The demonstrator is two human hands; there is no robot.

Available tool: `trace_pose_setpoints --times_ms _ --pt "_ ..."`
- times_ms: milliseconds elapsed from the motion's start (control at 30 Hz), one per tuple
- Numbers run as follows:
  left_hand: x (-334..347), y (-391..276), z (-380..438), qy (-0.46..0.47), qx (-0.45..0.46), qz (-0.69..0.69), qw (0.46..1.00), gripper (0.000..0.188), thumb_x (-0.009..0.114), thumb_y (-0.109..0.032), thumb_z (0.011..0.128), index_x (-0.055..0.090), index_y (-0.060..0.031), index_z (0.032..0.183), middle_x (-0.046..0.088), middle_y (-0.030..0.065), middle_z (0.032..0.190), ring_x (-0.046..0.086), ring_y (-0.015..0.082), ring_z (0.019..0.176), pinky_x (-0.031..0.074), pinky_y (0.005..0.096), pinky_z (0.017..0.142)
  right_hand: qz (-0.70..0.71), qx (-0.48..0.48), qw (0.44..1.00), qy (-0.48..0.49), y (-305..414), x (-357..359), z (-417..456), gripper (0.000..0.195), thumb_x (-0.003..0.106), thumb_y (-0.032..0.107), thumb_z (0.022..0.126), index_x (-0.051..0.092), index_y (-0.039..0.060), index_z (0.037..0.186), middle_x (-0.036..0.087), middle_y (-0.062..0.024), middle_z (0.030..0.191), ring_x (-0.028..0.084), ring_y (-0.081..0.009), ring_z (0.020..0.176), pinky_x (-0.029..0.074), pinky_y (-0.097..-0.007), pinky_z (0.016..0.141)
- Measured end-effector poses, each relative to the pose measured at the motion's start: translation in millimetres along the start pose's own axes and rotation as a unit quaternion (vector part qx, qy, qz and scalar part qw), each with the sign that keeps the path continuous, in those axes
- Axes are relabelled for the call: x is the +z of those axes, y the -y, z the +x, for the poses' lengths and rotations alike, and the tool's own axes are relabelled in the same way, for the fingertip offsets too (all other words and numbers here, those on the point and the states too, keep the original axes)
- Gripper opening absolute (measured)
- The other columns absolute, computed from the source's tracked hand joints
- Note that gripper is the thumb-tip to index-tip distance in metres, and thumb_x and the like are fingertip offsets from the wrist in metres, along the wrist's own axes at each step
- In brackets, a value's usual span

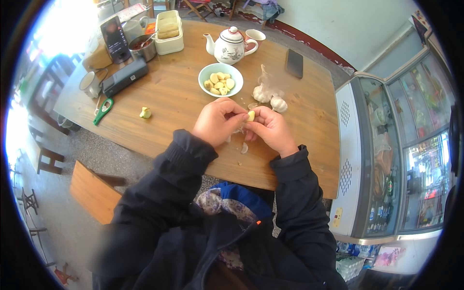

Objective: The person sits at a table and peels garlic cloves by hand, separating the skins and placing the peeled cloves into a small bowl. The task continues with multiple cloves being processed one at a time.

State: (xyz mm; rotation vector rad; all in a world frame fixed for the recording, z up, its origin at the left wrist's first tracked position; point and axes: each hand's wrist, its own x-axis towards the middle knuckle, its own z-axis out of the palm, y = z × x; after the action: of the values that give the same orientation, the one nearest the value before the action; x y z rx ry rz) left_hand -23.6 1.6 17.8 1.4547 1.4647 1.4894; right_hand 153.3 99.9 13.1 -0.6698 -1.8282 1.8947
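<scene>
Between the fingertips of my left hand [221, 119] and my right hand [270, 127] is a pale yellow garlic clove [251, 116], gripped by both. Just beyond my hands stands a light green bowl [203, 84] with several peeled garlic cloves [219, 85] in it. Garlic bulbs [261, 94] with dry stalks lie beyond my right hand, one [278, 104] nearer to it. Bits of garlic skin [244, 148] are scattered on the wooden table [174, 123] beneath and near my hands.
A white teapot [229, 49] and a cup [255, 34] stand behind the bowl, a phone [294, 63] to their right. Leftward are a green-handled peeler [103, 111], a mug [90, 84], a black box-shaped device [125, 77], a metal pot [143, 49] and a cream container [169, 32]. A glass-fronted fridge [380, 156] borders the table's right.
</scene>
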Motion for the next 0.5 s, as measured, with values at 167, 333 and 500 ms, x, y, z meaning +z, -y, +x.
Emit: trace_pose_setpoints --times_ms 167,333,500 --pt "-1.5 2.8 1.9 0.020 -0.079 -0.063 0.995 0.015 0.073 -0.009 0.089 0.072 0.0036 0.097 0.070 0.0070 0.089 0.064 0.0104 0.079 0.053 0.0255 0.070 -0.014 -0.003 1.000 0.003 -1.5 -0.1 -0.6 0.018 0.064 0.005 0.096 0.059 0.0000 0.113 0.068 -0.0049 0.090 0.064 -0.0107 0.072 0.054 -0.0245 0.065" --pt "-3.5 4.4 3.3 0.032 -0.100 -0.071 0.992 0.017 0.071 -0.011 0.091 0.071 0.0039 0.097 0.070 0.0074 0.087 0.064 0.0099 0.078 0.053 0.0257 0.069 0.001 0.004 1.000 0.011 -1.4 0.7 -1.1 0.020 0.064 0.004 0.096 0.059 -0.0001 0.115 0.069 -0.0054 0.091 0.065 -0.0109 0.072 0.054 -0.0249 0.066" --pt "-1.7 5.7 3.8 0.023 -0.102 -0.114 0.988 0.016 0.068 -0.012 0.093 0.069 0.0031 0.098 0.069 0.0057 0.086 0.063 0.0086 0.077 0.052 0.0244 0.069 0.016 -0.008 1.000 0.007 -1.2 0.2 -1.1 0.021 0.064 0.003 0.096 0.058 -0.0005 0.116 0.069 -0.0076 0.093 0.067 -0.0130 0.073 0.055 -0.0261 0.066"
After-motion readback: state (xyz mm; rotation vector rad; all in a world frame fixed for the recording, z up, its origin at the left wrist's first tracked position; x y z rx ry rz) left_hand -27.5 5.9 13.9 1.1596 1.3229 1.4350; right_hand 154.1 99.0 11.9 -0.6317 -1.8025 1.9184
